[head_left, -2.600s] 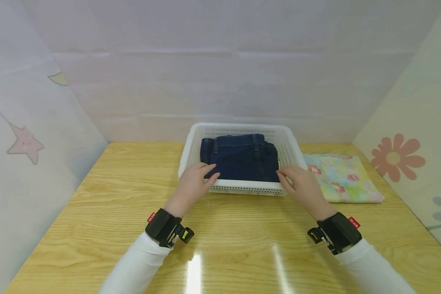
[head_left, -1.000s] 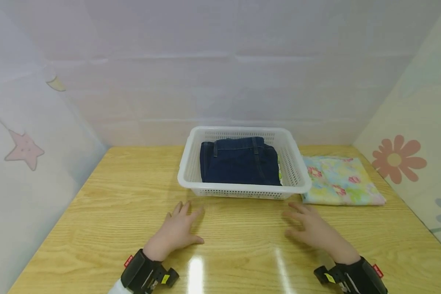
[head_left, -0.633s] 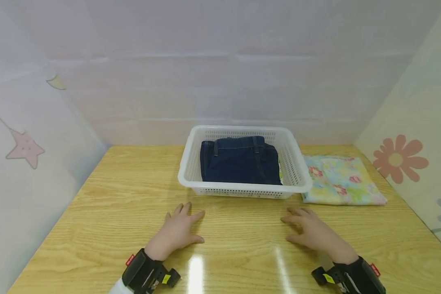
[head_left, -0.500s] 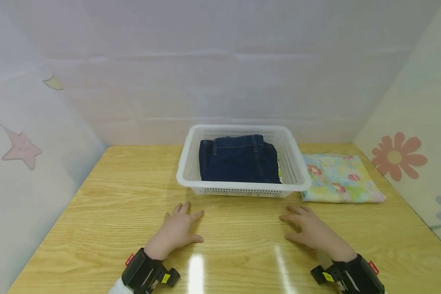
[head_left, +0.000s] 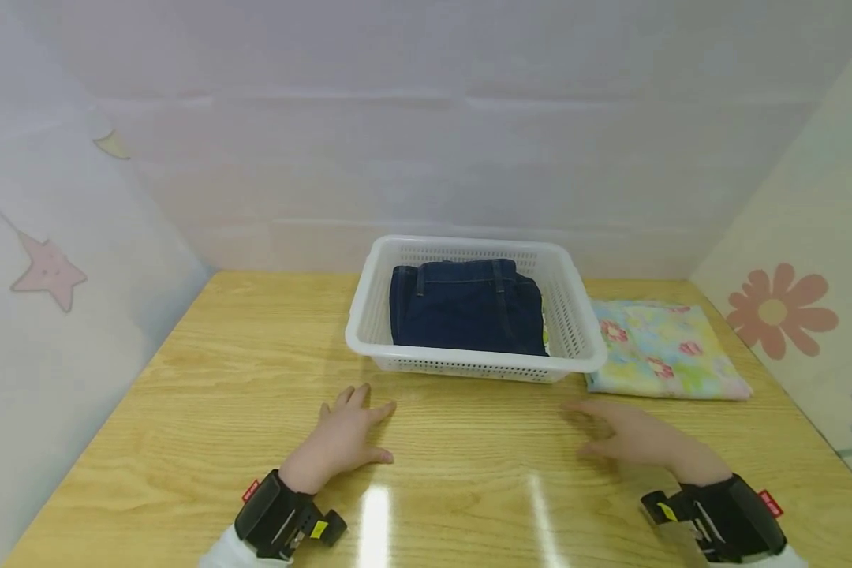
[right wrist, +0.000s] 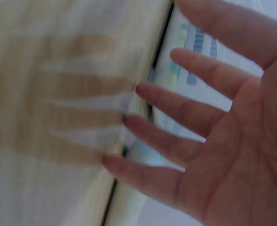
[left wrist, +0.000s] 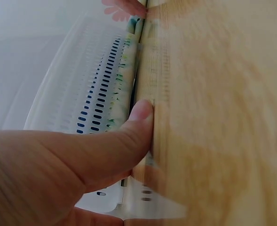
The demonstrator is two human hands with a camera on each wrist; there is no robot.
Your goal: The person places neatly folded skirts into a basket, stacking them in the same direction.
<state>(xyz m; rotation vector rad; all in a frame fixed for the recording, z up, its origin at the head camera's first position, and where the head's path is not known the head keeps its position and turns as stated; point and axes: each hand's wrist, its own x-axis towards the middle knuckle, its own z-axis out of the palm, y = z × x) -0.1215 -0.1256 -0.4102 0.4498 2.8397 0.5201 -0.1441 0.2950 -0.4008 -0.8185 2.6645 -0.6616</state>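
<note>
- Head view: the jeans (head_left: pixel 465 308) lie folded inside the basket (head_left: pixel 468 359), which is set near the back of the table (head_left: pixel 241 379); the cloth (head_left: pixel 670 347) lies folded just beside it, at the right.
- Both hands are seen in front of the basket, apart from it: in the left hand (head_left: pixel 344 438) the fingers are spread and nothing is held; in the right hand (head_left: pixel 628 434), blurred, fingers and thumb are also parted round nothing.
- The basket is judged light, fairly stiff and somewhat slick, best taken by the rim at both short ends. The jeans are judged soft but weighty, to be lifted from beneath with both hands so that the folds are kept; the cloth, light and limp, by its folded edge.
- A patterned item (head_left: pixel 546 327) is mostly hidden under the jeans; what it is cannot be told.
- Left wrist view: the basket's slotted wall is seen past the thumb; the other fingers are mostly cut off.
- Right wrist view: the palm is shown with fingers fanned out; whether the table is touched cannot be told through the blur.
</note>
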